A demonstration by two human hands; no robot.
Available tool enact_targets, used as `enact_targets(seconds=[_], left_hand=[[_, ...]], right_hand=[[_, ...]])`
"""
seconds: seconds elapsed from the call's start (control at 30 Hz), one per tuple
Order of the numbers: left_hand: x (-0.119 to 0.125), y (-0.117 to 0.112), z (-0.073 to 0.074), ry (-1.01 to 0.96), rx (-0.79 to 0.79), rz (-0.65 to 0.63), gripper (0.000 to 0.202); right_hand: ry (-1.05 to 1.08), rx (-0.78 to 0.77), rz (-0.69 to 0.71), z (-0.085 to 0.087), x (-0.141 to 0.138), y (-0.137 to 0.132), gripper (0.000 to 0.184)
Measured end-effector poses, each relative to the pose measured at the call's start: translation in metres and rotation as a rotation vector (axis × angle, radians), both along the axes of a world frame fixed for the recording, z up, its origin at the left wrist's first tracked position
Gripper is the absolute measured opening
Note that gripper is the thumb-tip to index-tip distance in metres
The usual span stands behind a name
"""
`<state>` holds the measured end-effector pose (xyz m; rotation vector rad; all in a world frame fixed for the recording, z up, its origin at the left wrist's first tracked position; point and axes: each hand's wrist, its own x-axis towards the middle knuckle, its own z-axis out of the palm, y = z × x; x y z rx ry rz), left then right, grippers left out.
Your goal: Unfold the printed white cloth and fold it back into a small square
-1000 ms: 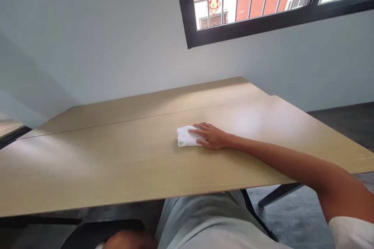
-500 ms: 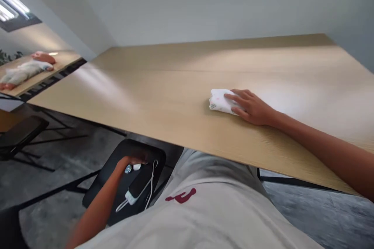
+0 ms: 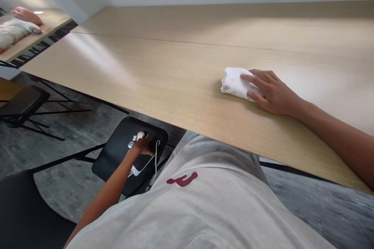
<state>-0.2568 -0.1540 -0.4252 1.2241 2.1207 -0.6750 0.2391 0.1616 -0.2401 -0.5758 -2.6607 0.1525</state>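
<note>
On the tabletop, my right hand (image 3: 273, 91) is closed over a small folded white diaper (image 3: 235, 81) with pink and grey prints. My fingers lie across its top and the thumb presses its near side. Lower down, my left hand (image 3: 142, 146) reaches over a black chair seat (image 3: 112, 159), fingers apart. A white rounded item (image 3: 140, 135) and a shiny wristwatch (image 3: 131, 143) lie just beside it. Near its fingers are a white cable (image 3: 156, 159) and a dark object whose outline I cannot make out. A white plug or power bank (image 3: 136, 171) lies partly behind my forearm.
The pale wooden table (image 3: 163, 74) runs back to a grey wall. At the far left, a baby doll (image 3: 17, 29) in light clothes lies on another table. More black folding chairs (image 3: 25, 101) stand on the grey floor (image 3: 73, 130).
My left hand has moved across the chair seat, past the watch and white item toward the cable, and its fingers have spread. My right hand stays on the diaper. The view has tilted down.
</note>
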Motion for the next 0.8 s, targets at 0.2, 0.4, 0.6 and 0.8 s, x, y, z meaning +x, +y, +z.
enact_targets(seconds=[0.2, 0.4, 0.6, 0.8], left_hand=[[0.033, -0.017, -0.012, 0.077, 0.048, 0.105, 0.093], [0.016, -0.022, -0.008, 0.115, 0.121, 0.186, 0.074], [0.005, -0.022, -0.002, 0.160, 0.152, 0.253, 0.071], [0.003, -0.022, 0.002, 0.179, 0.158, 0.289, 0.076]], right_hand=[[0.011, 0.001, 0.012, -0.002, 0.001, 0.001, 0.054], [0.014, -0.007, 0.013, -0.002, 0.001, 0.002, 0.054], [0.017, -0.005, 0.002, 0.000, 0.001, 0.000, 0.054], [0.020, -0.008, 0.000, 0.002, 0.000, -0.002, 0.052]])
